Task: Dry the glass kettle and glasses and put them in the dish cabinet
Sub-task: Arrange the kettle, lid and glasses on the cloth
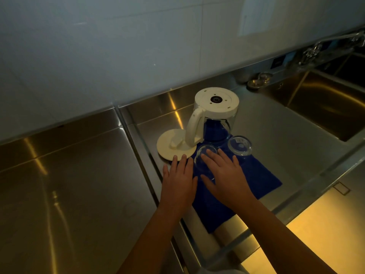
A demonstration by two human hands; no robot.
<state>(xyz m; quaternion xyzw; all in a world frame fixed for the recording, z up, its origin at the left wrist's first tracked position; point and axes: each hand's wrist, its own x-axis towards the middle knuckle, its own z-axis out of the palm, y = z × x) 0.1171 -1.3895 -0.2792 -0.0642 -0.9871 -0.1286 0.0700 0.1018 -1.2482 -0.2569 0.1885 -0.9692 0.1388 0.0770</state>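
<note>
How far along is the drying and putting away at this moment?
Done: nothing stored yet. The kettle, near glass and far glass stand inverted on the blue cloth, lid beside. In hand: right hand open over the near glass, left hand open alongside. Left: drying and storing everything.

left hand: flat, fingers straight | right hand: flat, fingers spread
</note>
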